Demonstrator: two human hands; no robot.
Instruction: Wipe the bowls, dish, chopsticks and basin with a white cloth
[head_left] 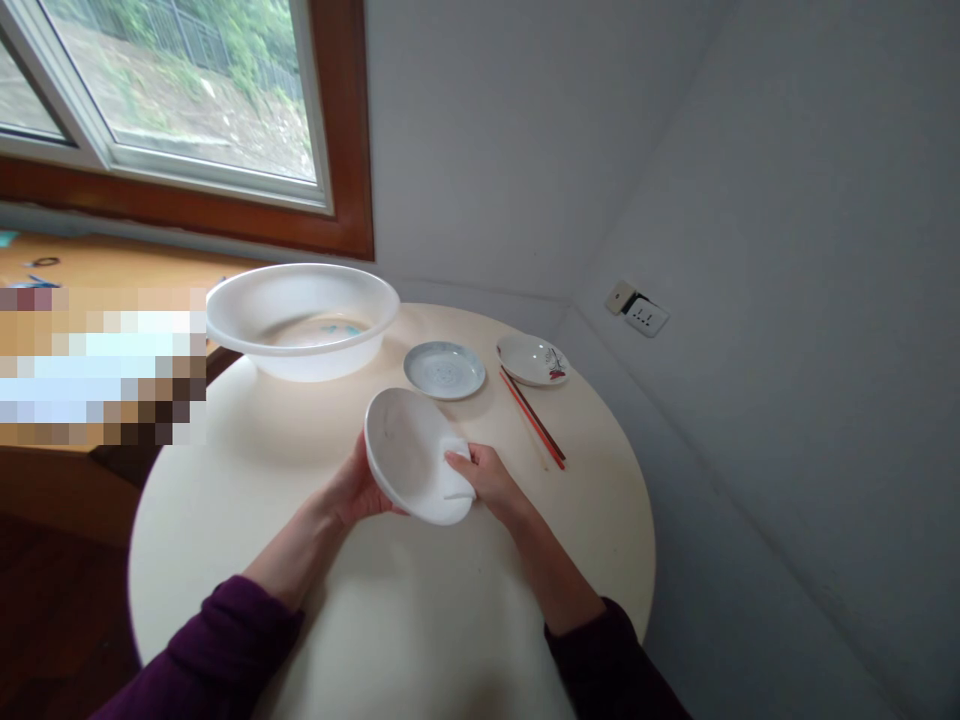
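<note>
A white plate (407, 450) is held tilted above the round cream table (390, 600), its face turned toward me. My left hand (355, 490) grips the plate's lower left rim from behind. My right hand (487, 477) presses a white cloth (454, 470) against the plate's right side, fingers closed on the cloth.
A large white plastic basin (300, 318) stands at the table's back left. A pale blue dish (444, 369) and a small white dish with a red pattern (531, 359) lie behind the plate. Red and dark chopsticks (534, 418) lie to the right. A wall socket (645, 315) is on the right wall.
</note>
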